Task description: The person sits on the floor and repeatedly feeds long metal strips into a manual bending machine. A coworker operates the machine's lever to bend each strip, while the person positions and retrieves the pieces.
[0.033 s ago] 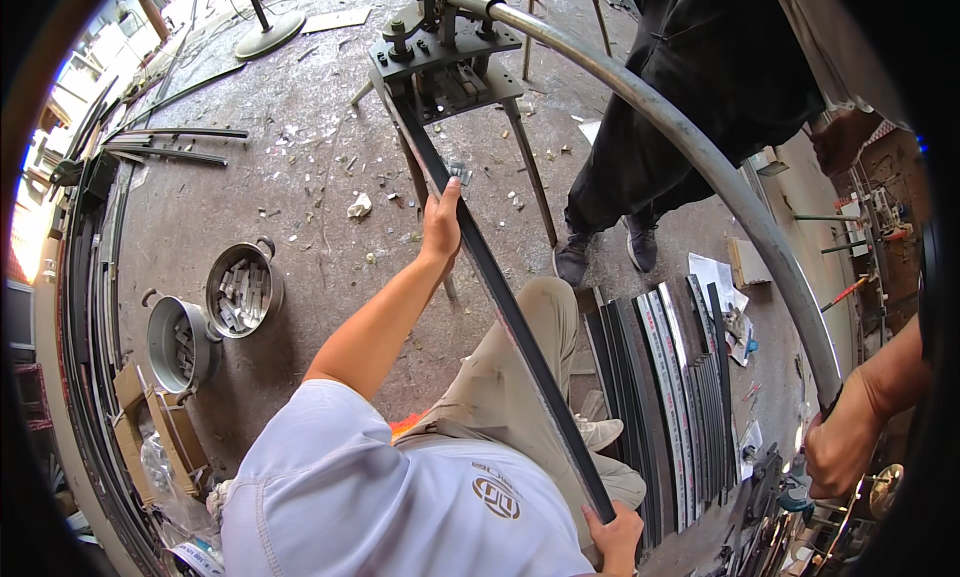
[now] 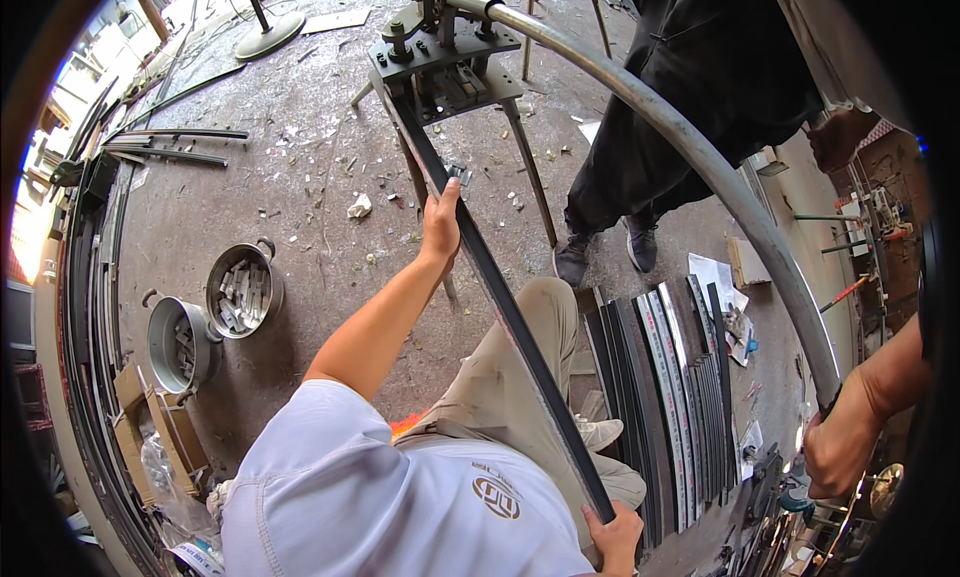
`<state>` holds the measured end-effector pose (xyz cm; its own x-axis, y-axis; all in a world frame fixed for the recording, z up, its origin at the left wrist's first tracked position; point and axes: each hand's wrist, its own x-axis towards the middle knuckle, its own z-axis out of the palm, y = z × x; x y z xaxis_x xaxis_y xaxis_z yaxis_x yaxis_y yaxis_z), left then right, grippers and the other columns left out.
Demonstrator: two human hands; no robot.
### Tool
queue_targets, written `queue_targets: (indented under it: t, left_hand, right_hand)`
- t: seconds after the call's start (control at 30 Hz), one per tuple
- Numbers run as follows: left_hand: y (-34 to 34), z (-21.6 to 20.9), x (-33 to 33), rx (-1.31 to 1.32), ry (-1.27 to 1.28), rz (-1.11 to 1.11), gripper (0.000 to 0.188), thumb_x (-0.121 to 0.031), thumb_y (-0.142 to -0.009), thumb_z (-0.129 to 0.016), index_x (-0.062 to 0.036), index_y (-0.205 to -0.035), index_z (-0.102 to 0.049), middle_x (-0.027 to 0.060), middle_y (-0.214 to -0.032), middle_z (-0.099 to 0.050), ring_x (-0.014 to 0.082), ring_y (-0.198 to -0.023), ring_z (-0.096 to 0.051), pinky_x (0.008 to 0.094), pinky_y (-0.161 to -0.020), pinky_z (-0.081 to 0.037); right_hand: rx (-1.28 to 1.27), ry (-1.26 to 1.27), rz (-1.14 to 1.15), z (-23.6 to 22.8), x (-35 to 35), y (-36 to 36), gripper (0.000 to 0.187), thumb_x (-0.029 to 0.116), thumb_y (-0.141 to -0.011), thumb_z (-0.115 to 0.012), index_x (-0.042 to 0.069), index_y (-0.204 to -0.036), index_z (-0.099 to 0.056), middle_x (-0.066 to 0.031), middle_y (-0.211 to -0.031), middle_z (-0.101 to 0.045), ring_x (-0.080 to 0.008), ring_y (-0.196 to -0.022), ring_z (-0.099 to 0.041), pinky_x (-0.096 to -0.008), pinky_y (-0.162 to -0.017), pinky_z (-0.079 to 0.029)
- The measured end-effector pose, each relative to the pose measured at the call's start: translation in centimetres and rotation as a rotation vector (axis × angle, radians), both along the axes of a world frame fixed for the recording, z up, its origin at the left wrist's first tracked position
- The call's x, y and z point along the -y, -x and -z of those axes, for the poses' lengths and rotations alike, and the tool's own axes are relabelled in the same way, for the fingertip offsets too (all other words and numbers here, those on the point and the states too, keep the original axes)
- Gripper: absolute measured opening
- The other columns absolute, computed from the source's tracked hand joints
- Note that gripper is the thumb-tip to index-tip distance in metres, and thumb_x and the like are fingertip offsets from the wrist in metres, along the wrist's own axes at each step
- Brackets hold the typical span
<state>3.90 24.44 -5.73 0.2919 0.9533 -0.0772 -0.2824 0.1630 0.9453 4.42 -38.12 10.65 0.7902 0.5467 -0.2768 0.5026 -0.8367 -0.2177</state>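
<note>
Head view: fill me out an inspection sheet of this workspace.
Surface: floor, stained and strewn with small scraps.
Job's things: long dark bar reaching to a metal machine on legs; curved pipe running from the machine's top.
Clutter: two pots holding metal pieces; torn cardboard; long strips laid side by side.
Hands: left hand and right hand grip the bar; another person's hand grips the pipe's end.
Cables: nothing seen for certain.
Surroundings: someone in dark trousers stands near the machine.
</note>
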Motion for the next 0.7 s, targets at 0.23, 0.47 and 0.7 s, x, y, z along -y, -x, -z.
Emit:
queue_targets:
  t: [0.23, 0.47, 0.7]
  left_hand:
    - [0.4, -0.7, 0.2, 0.009, 0.088, 0.018, 0.048, -0.054, -0.101, -0.06, -0.007, -0.097, -0.053, 0.0088, -0.072, -0.057, 0.0211, -0.059, -0.057, 0.0347, -0.057, -0.049]
    - [0.7, -5.4, 2.3, 0.116, 0.181, 0.045, 0.045, -0.053, -0.1, -0.061, -0.01, -0.091, -0.05, 0.0092, -0.061, -0.056, 0.0225, -0.047, -0.058, 0.0371, -0.047, -0.052]
    - [0.7, -5.3, 2.2, 0.106, 0.184, 0.049, 0.044, -0.052, -0.101, -0.06, -0.0102, -0.088, -0.051, 0.0088, -0.059, -0.055, 0.0232, -0.046, -0.057, 0.0376, -0.046, -0.05]
  right_hand:
    - [0.005, -0.023, 0.0, 1.2, 0.8, 0.1, 0.046, 0.048, -0.075, -0.088, 0.005, -0.078, -0.073, -0.0183, -0.068, -0.069, -0.0412, -0.067, -0.07, -0.048, -0.063, -0.054]
    - [0.017, -0.016, 0.01, 1.5, 1.1, 0.2, 0.044, 0.046, -0.074, -0.089, 0.004, -0.079, -0.074, -0.0176, -0.066, -0.069, -0.0397, -0.065, -0.07, -0.0466, -0.063, -0.054]
    - [0.032, -0.005, -0.011, 1.2, 0.8, -0.1, 0.044, 0.046, -0.073, -0.089, 0.005, -0.078, -0.074, -0.0165, -0.065, -0.069, -0.0395, -0.064, -0.07, -0.0465, -0.063, -0.054]
